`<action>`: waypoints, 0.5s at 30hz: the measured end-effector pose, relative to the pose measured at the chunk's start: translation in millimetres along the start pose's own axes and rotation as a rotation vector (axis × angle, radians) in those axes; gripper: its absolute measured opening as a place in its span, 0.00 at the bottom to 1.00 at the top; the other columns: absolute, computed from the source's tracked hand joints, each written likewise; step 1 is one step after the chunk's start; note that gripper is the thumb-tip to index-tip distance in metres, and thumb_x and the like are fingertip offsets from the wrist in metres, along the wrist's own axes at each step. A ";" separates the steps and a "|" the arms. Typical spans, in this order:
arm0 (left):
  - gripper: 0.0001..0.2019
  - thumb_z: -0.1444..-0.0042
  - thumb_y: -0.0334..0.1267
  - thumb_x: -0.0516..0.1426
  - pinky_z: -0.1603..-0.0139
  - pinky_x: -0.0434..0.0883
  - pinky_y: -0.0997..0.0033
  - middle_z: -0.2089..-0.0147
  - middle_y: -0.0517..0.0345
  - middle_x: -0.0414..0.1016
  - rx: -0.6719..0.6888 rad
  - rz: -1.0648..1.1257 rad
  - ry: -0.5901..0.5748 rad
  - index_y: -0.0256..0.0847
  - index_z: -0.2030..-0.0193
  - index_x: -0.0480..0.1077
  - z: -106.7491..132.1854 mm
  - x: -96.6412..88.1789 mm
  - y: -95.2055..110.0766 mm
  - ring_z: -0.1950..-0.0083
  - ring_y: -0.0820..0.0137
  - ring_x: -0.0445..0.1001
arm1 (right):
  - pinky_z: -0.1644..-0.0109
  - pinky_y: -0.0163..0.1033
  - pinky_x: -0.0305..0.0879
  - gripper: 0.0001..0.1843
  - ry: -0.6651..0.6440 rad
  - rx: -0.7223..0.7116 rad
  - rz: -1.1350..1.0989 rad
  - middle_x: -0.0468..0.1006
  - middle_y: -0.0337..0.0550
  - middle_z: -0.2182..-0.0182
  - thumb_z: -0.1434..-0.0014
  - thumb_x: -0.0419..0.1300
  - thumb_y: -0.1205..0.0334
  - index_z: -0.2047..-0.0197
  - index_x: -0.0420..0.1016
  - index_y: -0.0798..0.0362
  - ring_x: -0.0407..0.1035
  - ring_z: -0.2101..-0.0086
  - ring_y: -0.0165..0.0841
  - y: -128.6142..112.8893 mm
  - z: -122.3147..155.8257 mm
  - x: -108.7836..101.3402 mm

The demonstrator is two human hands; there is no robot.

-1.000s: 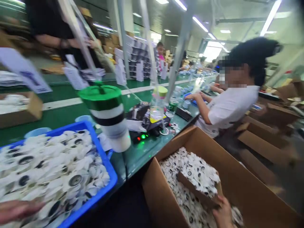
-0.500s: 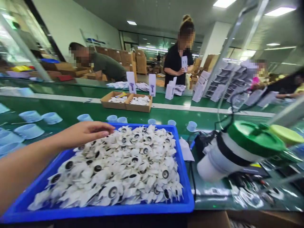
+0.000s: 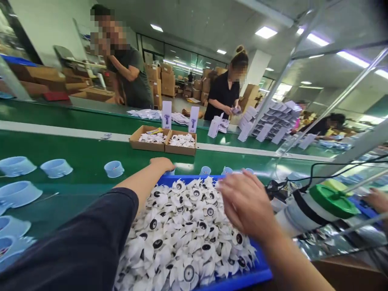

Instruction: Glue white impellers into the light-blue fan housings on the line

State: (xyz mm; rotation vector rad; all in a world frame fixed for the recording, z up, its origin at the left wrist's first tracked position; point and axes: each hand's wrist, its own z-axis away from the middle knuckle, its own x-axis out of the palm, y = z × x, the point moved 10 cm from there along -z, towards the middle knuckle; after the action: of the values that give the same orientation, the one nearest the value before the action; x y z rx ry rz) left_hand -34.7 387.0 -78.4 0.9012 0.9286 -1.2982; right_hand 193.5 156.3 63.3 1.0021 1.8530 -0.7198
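Observation:
My left hand (image 3: 163,165) reaches past the far edge of a blue tray (image 3: 236,281). Its fingers curl down at the rim of a light blue cup (image 3: 171,172), which my hand and the tray partly hide. White fan impellers (image 3: 188,242) with dark round hubs lie heaped in the tray. Over the heap's right side hovers my right hand (image 3: 244,202), slightly blurred, its fingers stretched out and nothing seen in them.
Several light blue cups (image 3: 114,169) stand along the green belt. Cardboard trays (image 3: 181,148) of white parts sit beyond. At right are a white canister with a green lid (image 3: 333,204), cables and a metal frame. Co-workers stand across the line; another person's hand (image 3: 376,200) shows at right.
My left hand has moved from above the impellers to a cup behind the tray. My right hand has come into view. The view has shifted, and one co-worker across the line now stands upright.

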 end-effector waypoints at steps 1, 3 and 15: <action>0.19 0.35 0.48 0.57 0.42 0.71 0.48 0.42 0.46 0.71 0.011 -0.006 -0.013 0.37 0.44 0.70 -1.4 -0.2 1.6 0.43 0.57 0.72 | 0.32 0.52 0.54 0.15 -0.048 0.120 0.045 0.70 0.43 0.42 0.31 0.56 0.60 0.42 0.71 0.46 0.62 0.41 0.39 23.7 -29.6 8.2; 0.18 0.34 0.47 0.57 0.45 0.73 0.51 0.43 0.47 0.72 0.060 -0.009 -0.025 0.37 0.45 0.70 -0.9 0.2 0.1 0.45 0.59 0.74 | 0.33 0.53 0.56 0.17 -0.145 0.398 0.126 0.69 0.46 0.41 0.30 0.54 0.62 0.40 0.70 0.48 0.62 0.42 0.40 87.9 -75.7 28.6; 0.24 0.38 0.36 0.53 0.52 0.70 0.60 0.44 0.52 0.76 0.068 0.086 0.461 0.49 0.35 0.63 118.3 -63.4 -125.6 0.47 0.53 0.76 | 0.46 0.50 0.71 0.13 -0.654 0.863 0.437 0.73 0.49 0.49 0.31 0.58 0.56 0.46 0.72 0.52 0.70 0.51 0.39 334.0 22.6 134.5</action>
State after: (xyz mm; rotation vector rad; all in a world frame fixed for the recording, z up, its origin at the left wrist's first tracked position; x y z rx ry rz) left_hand -156.8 292.7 21.6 1.3125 1.1899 -1.0702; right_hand 452.1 353.9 -92.4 1.4091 0.6909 -1.4058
